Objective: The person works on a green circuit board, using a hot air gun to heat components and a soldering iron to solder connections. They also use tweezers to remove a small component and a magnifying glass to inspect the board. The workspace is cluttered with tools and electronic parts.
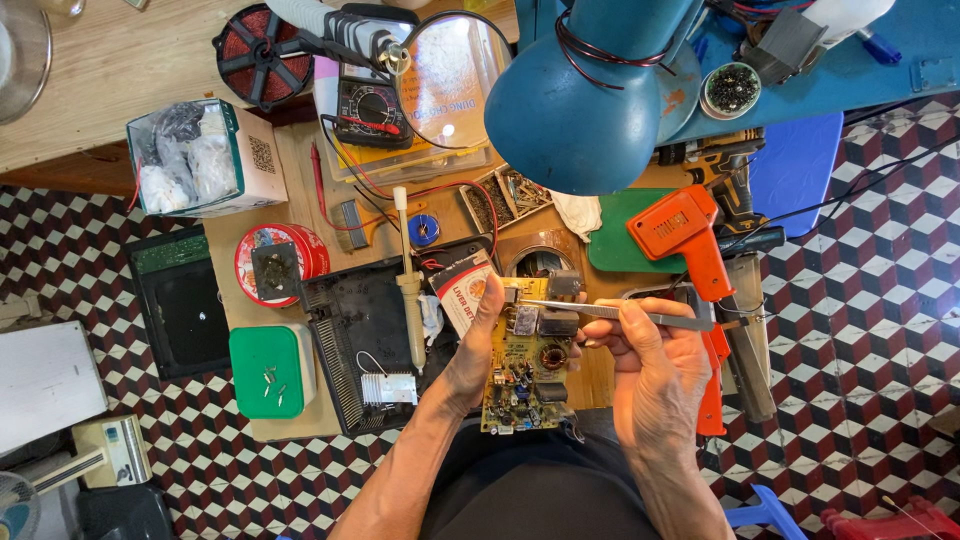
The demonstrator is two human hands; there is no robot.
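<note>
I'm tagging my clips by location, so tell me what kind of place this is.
Most likely a small electronics repair bench. The left hand holds a yellow circuit board while the right hand works it with tweezers. A soldering iron and a multimeter lie close by.

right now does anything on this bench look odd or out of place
Nothing looks spilled or broken. The left hand holds the yellow circuit board up off the bench while the right hand points tweezers at its top edge. The soldering iron lies loose across the black tray.
</note>
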